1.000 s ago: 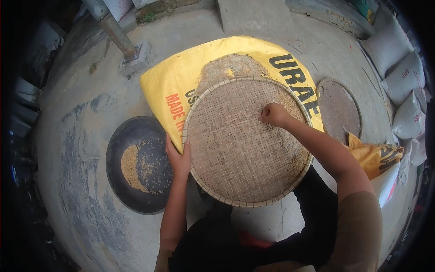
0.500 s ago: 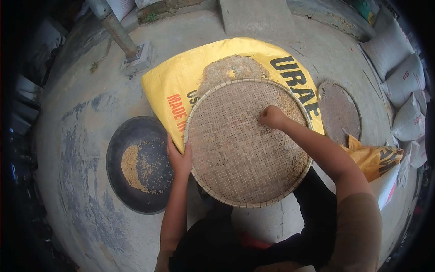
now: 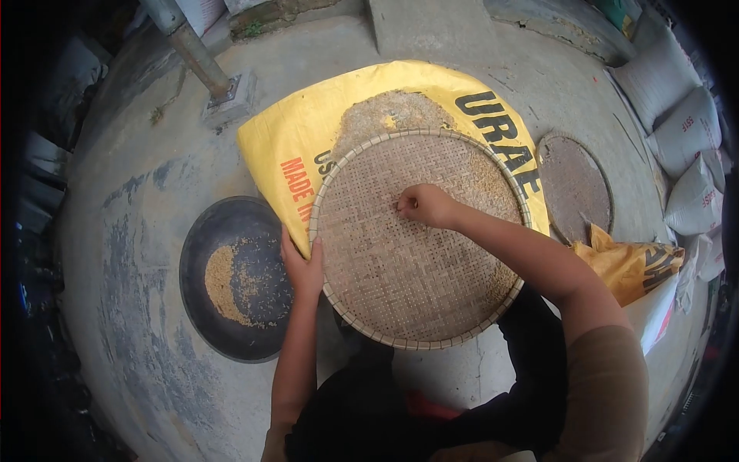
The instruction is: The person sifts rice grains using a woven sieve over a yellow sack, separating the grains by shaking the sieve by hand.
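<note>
A round woven bamboo winnowing tray (image 3: 385,285) rests over my lap, its far part above a yellow sack. Grain (image 3: 496,181) lies scattered along the tray's right side. At the left rim, my left hand (image 3: 304,262) is closed around the edge, thumb on the near side. My right hand (image 3: 428,206) is over the tray's middle with fingertips pinched together; whatever is between them is too small to make out. A dark round basin (image 3: 265,289) stands on the floor to the left, with a heap of golden grain (image 3: 222,285) in it.
A yellow printed sack (image 3: 269,138) lies flat ahead with a pile of chaff (image 3: 392,115) on it. Another round tray (image 3: 577,185) sits at the right, near an orange sack (image 3: 623,266). Full white sacks (image 3: 685,138) line the right edge. A metal post (image 3: 196,58) stands at the upper left.
My right hand has moved left across the tray, from the right of centre to the middle, fingers still pinched. My left hand keeps its hold on the rim.
</note>
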The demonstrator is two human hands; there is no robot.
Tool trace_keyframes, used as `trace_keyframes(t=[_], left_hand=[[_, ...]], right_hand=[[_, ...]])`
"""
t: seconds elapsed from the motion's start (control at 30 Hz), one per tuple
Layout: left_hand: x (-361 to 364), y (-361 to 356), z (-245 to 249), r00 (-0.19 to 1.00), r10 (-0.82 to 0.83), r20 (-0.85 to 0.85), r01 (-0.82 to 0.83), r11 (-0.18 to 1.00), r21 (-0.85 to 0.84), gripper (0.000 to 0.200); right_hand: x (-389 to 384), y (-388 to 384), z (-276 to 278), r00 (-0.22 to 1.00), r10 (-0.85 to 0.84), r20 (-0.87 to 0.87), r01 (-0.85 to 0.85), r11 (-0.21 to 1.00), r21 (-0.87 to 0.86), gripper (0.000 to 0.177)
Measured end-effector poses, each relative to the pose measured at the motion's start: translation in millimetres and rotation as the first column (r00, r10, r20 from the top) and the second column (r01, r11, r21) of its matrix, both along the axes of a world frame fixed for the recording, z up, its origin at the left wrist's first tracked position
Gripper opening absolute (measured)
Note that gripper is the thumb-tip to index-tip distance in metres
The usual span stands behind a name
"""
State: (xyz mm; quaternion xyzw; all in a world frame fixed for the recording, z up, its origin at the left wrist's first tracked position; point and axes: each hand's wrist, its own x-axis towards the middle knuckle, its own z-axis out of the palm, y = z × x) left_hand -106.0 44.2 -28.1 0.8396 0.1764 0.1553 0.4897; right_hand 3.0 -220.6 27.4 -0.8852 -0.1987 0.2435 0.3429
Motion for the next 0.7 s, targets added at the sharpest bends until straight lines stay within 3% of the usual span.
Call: trace_keyframes(t=[0.13, 0.3, 0.43, 0.53, 0.6, 0.63, 0.67, 0.7], left_hand=[[0.7, 1.8, -2.5, 1.000, 0.000, 0.005, 0.000, 1.000, 0.017, 0.071], [1.0, 2.0, -2.1, 1.000, -0.011, 0.007, 0.011, 1.000, 0.007, 0.071], [0.4, -1.2, 5.8, 1.000, 0.001, -0.013, 0.000, 1.000, 0.016, 0.071], [0.0, -1.2, 6.9, 1.000, 0.004, -0.030, -0.003, 0.999, 0.035, 0.071], [1.2, 0.8, 2.6, 1.000, -0.001, -0.010, 0.002, 1.000, 0.021, 0.071], [1.0, 0.9, 0.4, 1.000, -0.011, 0.006, 0.011, 1.000, 0.007, 0.071], [1.2, -0.2, 1.7, 1.000, -0.013, 0.001, 0.013, 1.000, 0.007, 0.071], [1.8, -1.4, 5.4, 1.000, -0.020, 0.013, 0.020, 0.999, -0.027, 0.072]], right_hand=[[-12.2, 8.1, -7.8, 0.998, -0.041, -0.042, 0.041, 0.999, -0.008, 0.016], [-12.3, 22.1, -13.7, 0.988, 0.131, 0.079, -0.127, 0.990, -0.057, 0.012], [-11.4, 29.2, -18.5, 0.974, 0.173, 0.148, -0.152, 0.978, -0.141, 0.010], [-9.6, 35.2, -19.7, 0.977, 0.159, 0.144, -0.135, 0.978, -0.159, 0.009], [-9.9, 50.8, 4.6, 0.998, 0.054, 0.042, -0.049, 0.991, -0.126, 0.009], [-11.8, 61.6, 10.6, 0.990, 0.051, -0.133, -0.029, 0.987, 0.161, 0.010], [-14.6, 73.4, 17.8, 0.950, 0.093, -0.299, 0.046, 0.903, 0.427, 0.012], [-20.0, 83.8, 49.4, 0.888, 0.183, -0.421, 0.070, 0.852, 0.519, 0.015]])
